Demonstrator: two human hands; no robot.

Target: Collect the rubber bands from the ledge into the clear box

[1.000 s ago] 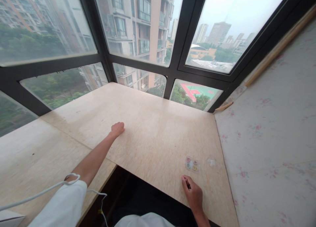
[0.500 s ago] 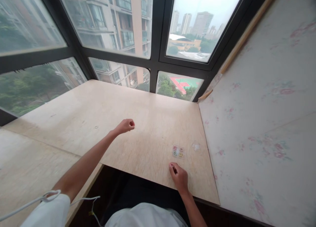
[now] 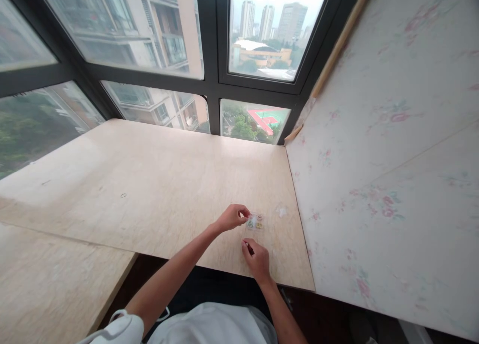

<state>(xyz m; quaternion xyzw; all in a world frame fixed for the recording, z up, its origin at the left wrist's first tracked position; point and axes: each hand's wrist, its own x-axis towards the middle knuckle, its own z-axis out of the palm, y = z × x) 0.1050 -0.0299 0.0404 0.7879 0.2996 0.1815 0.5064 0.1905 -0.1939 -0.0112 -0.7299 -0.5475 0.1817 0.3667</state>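
Note:
A small clear compartment box (image 3: pixel 255 228) lies on the wooden surface, with green, yellow and reddish loops in its compartments. My left hand (image 3: pixel 232 218) is at the box's left side, its thumb and forefinger pinched at the compartment with the reddish loops. Whatever is between those fingertips is too small to make out. Just in front of the box, nearer my body, rests my right hand (image 3: pixel 257 258). Its fingers are curled closed with the thumb against the forefinger, and what they may hold is hidden.
One thin dark loop (image 3: pixel 123 195) lies far to the left on the wooden surface (image 3: pixel 164 169). A clear and whitish piece (image 3: pixel 281 210) sits right of the box. A flowered wall (image 3: pixel 359 184) bounds the right side, and dark window frames (image 3: pixel 212 60) stand behind. A white cable runs by my left sleeve.
My left hand has moved right, from the middle of the surface to the box. The right hand stays closed in front of the box. The view has turned a little to the right.

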